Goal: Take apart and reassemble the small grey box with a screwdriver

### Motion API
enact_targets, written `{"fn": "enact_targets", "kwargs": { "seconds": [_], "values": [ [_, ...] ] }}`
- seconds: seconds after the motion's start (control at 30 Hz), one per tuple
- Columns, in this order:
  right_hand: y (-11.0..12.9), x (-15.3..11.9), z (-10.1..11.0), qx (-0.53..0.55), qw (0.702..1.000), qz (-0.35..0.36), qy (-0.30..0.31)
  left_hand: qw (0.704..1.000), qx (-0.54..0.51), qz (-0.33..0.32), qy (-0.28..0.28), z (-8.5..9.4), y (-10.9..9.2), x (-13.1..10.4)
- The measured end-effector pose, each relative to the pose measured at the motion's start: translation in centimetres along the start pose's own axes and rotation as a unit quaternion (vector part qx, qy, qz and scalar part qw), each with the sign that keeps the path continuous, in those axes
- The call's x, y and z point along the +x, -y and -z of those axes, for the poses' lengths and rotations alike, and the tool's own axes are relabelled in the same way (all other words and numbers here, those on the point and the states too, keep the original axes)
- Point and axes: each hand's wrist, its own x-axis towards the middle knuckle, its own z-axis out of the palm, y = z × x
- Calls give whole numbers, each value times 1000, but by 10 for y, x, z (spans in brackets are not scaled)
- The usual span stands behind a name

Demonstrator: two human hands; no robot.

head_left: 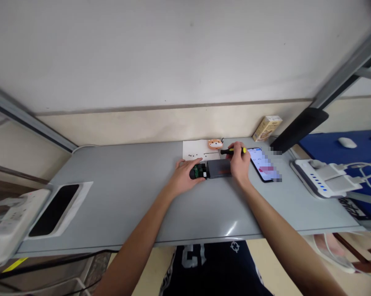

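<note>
My left hand [185, 176] is closed around the dark end of a small electronic device, with thumb and fingers on its two long sides. A green circuit board [199, 171] shows at this end, sticking out of a grey casing [218, 169]. In my right hand [240, 163] is a screwdriver [226, 151] with a black and yellow handle, its thin shaft pointing left above a white paper. The lower part of that hand rests by the casing's right end and hides it. Several tiny dark screws [197, 155] lie on the paper [188, 146].
An orange animal-faced case [215, 144] sits at the paper's back edge. Right of my hand lies a lit phone [262, 164]; beyond are a small carton [267, 128], a black post-like object [299, 129] and a white charging station [321, 181]. A dark phone [56, 209] lies far left.
</note>
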Motion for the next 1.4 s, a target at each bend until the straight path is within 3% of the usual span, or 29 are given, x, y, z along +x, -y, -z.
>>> {"fn": "enact_targets", "kwargs": {
  "seconds": [0.2, 0.4, 0.83, 1.1, 1.4],
  "values": [
    [-12, 3, -7, 104, 989, -102, -15, 1000, 8, -5, -3, 0, 0, 0],
    [-20, 8, -9, 128, 980, -148, -33, 1000, 20, -19, -9, 0, 1, -1],
    [-13, 7, -7, 126, 979, -150, -54, 998, 36, -29, -31, -2, 3, 0],
    [-1, -3, -7, 102, 985, -138, 2, 988, 67, -24, -137, 2, -6, 0],
    [1, -10, -10, 116, 984, -131, 40, 981, 63, -41, -180, -4, -1, 2]
  ]
}}
